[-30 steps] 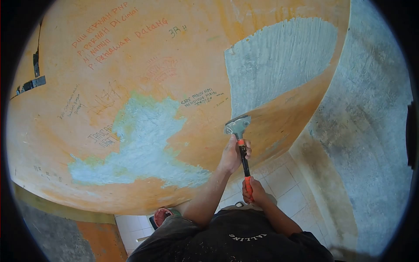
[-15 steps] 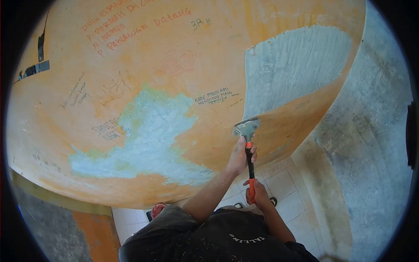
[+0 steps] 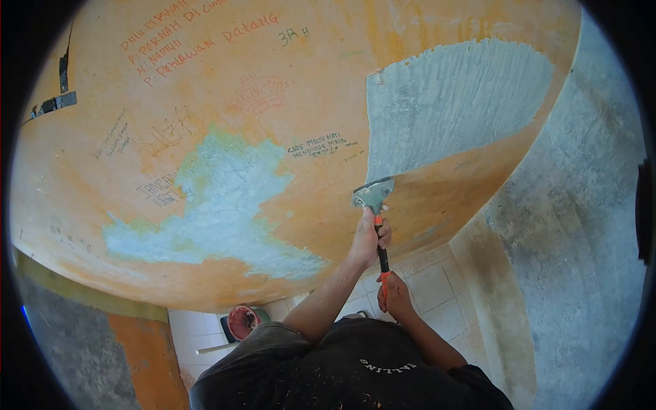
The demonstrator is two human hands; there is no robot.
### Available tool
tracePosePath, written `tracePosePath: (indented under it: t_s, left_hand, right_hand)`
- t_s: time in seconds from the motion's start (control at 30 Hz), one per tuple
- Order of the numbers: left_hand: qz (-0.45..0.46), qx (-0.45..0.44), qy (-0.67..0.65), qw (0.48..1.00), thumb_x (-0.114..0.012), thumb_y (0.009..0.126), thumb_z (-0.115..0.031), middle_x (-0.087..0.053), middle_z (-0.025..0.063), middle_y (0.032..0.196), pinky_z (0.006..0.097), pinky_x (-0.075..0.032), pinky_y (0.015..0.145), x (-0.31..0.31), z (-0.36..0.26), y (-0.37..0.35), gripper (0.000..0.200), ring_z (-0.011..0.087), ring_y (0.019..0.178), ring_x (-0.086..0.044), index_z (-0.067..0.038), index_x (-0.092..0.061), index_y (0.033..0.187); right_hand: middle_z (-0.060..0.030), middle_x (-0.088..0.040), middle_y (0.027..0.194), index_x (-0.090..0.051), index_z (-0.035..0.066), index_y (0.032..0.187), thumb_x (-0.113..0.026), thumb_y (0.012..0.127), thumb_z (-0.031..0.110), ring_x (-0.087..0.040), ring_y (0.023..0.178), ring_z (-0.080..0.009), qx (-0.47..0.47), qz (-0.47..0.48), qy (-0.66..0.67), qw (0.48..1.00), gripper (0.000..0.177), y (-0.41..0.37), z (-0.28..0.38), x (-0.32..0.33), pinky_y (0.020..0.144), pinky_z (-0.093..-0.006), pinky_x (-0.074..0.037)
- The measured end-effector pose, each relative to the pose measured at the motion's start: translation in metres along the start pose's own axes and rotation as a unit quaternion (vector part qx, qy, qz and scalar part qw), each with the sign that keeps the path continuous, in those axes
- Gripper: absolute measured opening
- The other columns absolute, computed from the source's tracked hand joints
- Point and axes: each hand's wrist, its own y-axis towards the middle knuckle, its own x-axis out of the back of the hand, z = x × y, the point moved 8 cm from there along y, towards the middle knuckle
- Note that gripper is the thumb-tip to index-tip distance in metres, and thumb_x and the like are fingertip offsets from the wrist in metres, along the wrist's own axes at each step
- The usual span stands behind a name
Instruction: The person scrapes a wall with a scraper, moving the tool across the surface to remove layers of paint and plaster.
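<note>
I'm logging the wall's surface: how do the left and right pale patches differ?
The left patch is ragged; the right patch has straighter sides. The scraper sits at the right patch's lower corner, clear of the left patch. Both are pale blue against orange wall.

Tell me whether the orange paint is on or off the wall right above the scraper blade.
Off above most of the scraper blade: a pale patch reaches down to it. Orange paint shows on either side.

Person in blk shirt: L hand grips scraper nr its head, R hand the red handle end. Blade at orange wall, by bottom L corner of pale patch. Red tub on tiled floor.
</note>
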Motion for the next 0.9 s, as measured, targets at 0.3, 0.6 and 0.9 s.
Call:
tracePosePath:
  t_s: [0.3,0.6,0.9]
  left_hand:
    - [-0.021,-0.005,0.033,0.999,-0.025,0.101,-0.059,-0.032,-0.0036,0.061,0.0238,-0.028,0.044,-0.001,-0.002,-0.001,0.046,0.0081,0.047,-0.031,-0.016,-0.036,0.089]
    - [-0.034,-0.018,0.038,0.999,-0.025,0.101,-0.06,-0.029,-0.005,0.058,0.0234,-0.025,0.043,-0.002,-0.001,0.003,0.047,0.007,0.045,-0.028,-0.015,-0.038,0.094]
    - [-0.043,-0.022,0.042,0.998,-0.025,0.1,-0.061,-0.027,-0.0055,0.057,0.0236,-0.024,0.043,-0.006,-0.002,0.008,0.048,0.0066,0.044,-0.026,-0.016,-0.04,0.099]
  right_hand:
    - [0.0002,-0.042,0.052,-0.047,0.007,0.097,-0.034,0.104,0.048,-0.041,0.039,-0.0085,-0.008,0.0,-0.012,1.0,0.044,0.004,-0.002,-0.005,0.038,-0.0252,-0.035]
    - [0.0009,-0.042,0.054,-0.047,0.007,0.094,-0.035,0.103,0.051,-0.042,0.041,-0.008,-0.02,0.008,-0.011,1.0,0.046,0.007,0.0,0.003,0.039,-0.0251,-0.035]
    - [0.0007,-0.039,0.051,-0.045,0.008,0.093,-0.033,0.103,0.052,-0.038,0.037,-0.0086,0.017,-0.009,-0.048,0.999,0.047,0.017,-0.007,0.009,0.037,-0.0252,-0.033]
